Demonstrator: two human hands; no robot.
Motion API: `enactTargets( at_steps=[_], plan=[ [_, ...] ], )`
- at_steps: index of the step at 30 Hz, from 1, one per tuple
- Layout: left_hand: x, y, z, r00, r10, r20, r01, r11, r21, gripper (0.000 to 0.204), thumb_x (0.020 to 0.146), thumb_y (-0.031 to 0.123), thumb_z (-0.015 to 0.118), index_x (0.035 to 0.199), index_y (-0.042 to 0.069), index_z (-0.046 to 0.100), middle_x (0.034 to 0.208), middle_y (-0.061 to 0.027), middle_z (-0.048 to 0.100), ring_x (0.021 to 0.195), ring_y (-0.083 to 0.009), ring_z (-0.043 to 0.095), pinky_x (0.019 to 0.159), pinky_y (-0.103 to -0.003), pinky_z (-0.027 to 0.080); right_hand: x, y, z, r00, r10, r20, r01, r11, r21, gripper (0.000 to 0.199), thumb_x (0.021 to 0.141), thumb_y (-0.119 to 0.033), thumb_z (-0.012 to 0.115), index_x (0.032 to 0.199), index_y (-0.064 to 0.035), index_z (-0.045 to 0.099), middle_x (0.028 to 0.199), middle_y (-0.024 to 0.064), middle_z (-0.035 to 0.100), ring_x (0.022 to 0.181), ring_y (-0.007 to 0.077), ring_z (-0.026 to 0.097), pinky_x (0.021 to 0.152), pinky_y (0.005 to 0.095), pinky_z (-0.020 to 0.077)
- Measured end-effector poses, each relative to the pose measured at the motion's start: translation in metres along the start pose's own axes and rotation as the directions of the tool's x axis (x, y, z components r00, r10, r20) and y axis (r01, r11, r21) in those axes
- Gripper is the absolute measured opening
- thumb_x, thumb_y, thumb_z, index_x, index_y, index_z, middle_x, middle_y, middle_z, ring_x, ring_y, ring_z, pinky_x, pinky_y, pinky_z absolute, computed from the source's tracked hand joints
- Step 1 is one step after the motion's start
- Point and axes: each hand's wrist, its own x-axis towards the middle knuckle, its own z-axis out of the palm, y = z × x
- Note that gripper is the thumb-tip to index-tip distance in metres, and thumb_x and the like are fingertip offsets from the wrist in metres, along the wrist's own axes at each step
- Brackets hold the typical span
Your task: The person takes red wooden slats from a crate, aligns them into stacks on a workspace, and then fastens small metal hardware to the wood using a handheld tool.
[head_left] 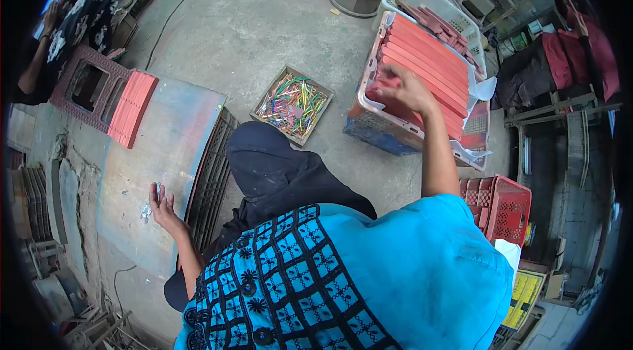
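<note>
The right hand (403,89) is blurring over the red strips (428,63) in the white crate (369,96), so whether its fingers are closing on a strip cannot be told. The arm and hand are covering part of the strips. The left hand (161,205) is partly hiding small pale bits (146,213) on the bench (165,152), too small to identify. The coloured sticks (293,104) in the flat box (264,96) are too fine to tell apart. At the top left, another person (72,27) is being cut off by the dark rim.
</note>
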Motion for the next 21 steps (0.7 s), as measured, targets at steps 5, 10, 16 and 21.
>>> enactTargets(
  at_steps=[5, 10, 16, 21],
  plan=[
    [-0.020, 0.001, 0.008, 0.998, -0.048, 0.031, 0.048, 0.999, 0.018, 0.046, 0.082, 0.009, 0.038, 0.128, 0.001, 0.039, 0.131, -0.0119, 0.041, 0.118, -0.0260, 0.043, 0.093, -0.037, 0.037, -0.017, 0.027, 0.011, 0.986, 0.089, 0.140, -0.066, 0.985, -0.161, 0.044, 0.064, -0.016, 0.069, 0.105, -0.0041, 0.059, 0.097, 0.0184, 0.061, 0.094, 0.0304, 0.058, 0.083, 0.0372, 0.0437],
    [-0.026, -0.004, 0.010, 0.999, -0.003, 0.043, 0.003, 1.000, -0.007, 0.043, 0.083, 0.008, 0.038, 0.125, 0.000, 0.043, 0.127, -0.0113, 0.046, 0.114, -0.0248, 0.047, 0.089, -0.034, 0.041, -0.011, 0.006, 0.024, 0.998, -0.039, 0.050, 0.053, 0.948, -0.313, 0.032, 0.065, -0.020, 0.070, 0.092, -0.0051, 0.062, 0.089, 0.0164, 0.061, 0.086, 0.0332, 0.058, 0.076, 0.0418, 0.0450],
    [-0.039, -0.002, 0.007, 0.999, 0.020, 0.032, -0.022, 0.998, 0.064, 0.039, 0.082, 0.008, 0.039, 0.119, -0.001, 0.048, 0.120, -0.0117, 0.051, 0.107, -0.0230, 0.052, 0.086, -0.032, 0.043, -0.013, -0.003, 0.016, 0.983, -0.177, -0.056, 0.144, 0.918, -0.371, 0.029, 0.068, -0.027, 0.069, 0.081, -0.0034, 0.059, 0.078, 0.0161, 0.060, 0.075, 0.0334, 0.059, 0.063, 0.0423, 0.0448],
    [-0.044, 0.000, -0.002, 0.999, 0.036, 0.040, -0.041, 0.990, 0.134, 0.038, 0.080, 0.011, 0.040, 0.114, 0.000, 0.053, 0.109, -0.0113, 0.057, 0.102, -0.0202, 0.055, 0.081, -0.030, 0.045, -0.027, 0.008, -0.011, 0.935, -0.302, -0.185, 0.235, 0.920, -0.314, 0.024, 0.069, -0.021, 0.070, 0.079, -0.0021, 0.058, 0.075, 0.0160, 0.059, 0.069, 0.0316, 0.058, 0.060, 0.0385, 0.0450]
  ],
)
